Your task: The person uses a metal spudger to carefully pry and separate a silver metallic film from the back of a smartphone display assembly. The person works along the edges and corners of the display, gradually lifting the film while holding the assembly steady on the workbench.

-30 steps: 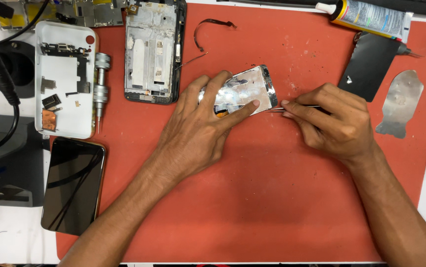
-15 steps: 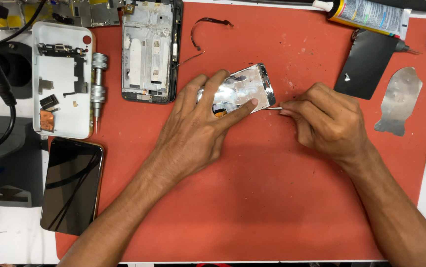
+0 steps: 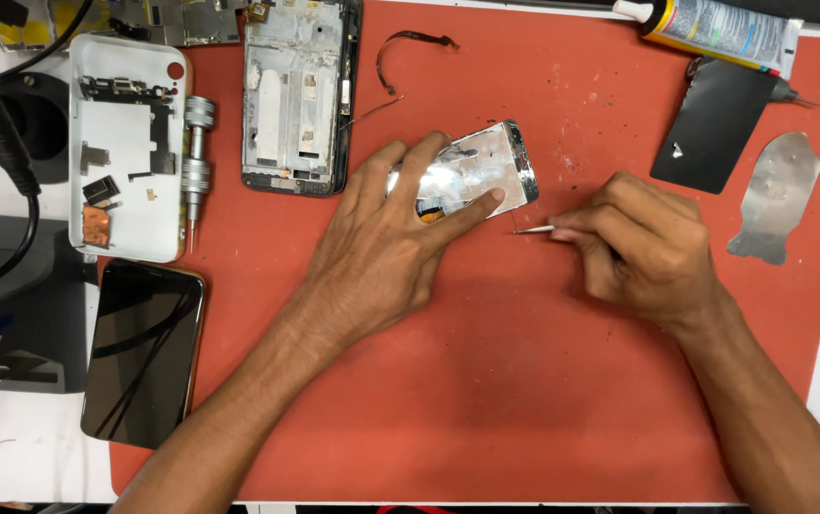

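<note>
My left hand (image 3: 386,243) lies flat on a shiny silver phone part (image 3: 477,167) in the middle of the red mat (image 3: 524,400), fingers spread over it and pinning it down. My right hand (image 3: 643,247) is closed around thin metal tweezers (image 3: 532,229). Their tip points left and sits just off the lower right edge of the silver part, a small gap between them.
An opened phone frame (image 3: 296,95) and a white back cover (image 3: 125,143) with small parts lie at the upper left, a screwdriver (image 3: 196,167) between them. A dark phone screen (image 3: 144,352) sits lower left. A glue tube (image 3: 714,29), black sheet (image 3: 714,124) and metal pry plate (image 3: 776,195) lie at the right.
My right hand has drawn the tweezers back to the right, away from the silver part's edge. My left hand stays pressed on the part.
</note>
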